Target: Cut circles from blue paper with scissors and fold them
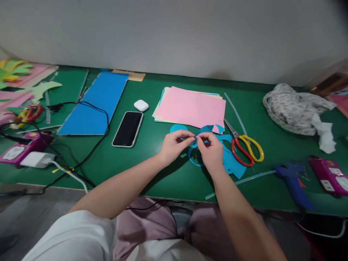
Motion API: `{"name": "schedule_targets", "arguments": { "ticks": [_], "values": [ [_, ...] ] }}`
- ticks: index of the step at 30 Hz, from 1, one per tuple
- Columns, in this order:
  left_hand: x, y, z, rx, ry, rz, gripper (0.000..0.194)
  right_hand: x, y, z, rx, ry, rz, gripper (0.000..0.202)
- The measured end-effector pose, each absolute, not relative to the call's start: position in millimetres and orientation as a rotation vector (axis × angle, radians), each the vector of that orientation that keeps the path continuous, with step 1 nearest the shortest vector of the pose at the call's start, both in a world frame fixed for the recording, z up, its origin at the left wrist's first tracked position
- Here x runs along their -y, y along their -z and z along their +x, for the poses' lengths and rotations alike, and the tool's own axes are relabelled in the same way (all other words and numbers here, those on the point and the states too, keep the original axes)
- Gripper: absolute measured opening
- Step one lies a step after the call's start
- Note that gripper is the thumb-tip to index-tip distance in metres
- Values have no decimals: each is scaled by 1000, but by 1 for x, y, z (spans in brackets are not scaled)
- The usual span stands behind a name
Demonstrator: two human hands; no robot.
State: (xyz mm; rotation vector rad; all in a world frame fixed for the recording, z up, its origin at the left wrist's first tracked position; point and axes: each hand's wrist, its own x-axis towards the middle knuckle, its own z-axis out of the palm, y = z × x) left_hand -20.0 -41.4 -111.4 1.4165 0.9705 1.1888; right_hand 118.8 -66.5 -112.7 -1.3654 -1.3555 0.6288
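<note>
My left hand [174, 148] and my right hand [213, 151] meet above the green table, thumbs and forefingers pinched together. A small piece of blue paper [194, 143] shows at the fingertips, though most of it is covered. Just beneath them is a curved blue paper strip [191, 158]. Blue paper scraps [234, 165] lie under and beside my right hand. Beyond my left fingers rests a blue paper disc [178, 128]. Scissors [246, 148] with one red and one yellow handle lie right of my right hand.
Behind my hands sits a stack of coloured paper [191, 106], pink on top. A phone [128, 129], white earbud case [141, 105] and blue board [95, 105] lie left. Rightward are a blue glue gun [292, 181], purple power strip [330, 175] and patterned cloth [292, 108]. Cables cross the left side.
</note>
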Motion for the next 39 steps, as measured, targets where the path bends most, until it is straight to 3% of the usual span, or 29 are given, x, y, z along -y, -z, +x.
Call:
{"name": "schedule_targets", "arguments": {
  "ticks": [8, 20, 39],
  "values": [
    [43, 111, -21, -984, -1188, 1483, 16, 67, 112, 118, 1475, -422, -1366, 11],
    [47, 105, -27, -822, -1124, 1533, 24, 65, 114, 121, 1297, -580, -1389, 10],
    [51, 117, -26, -353, -907, 1321, 65, 64, 119, 123, 1471, -65, -1436, 14]
  ]
}}
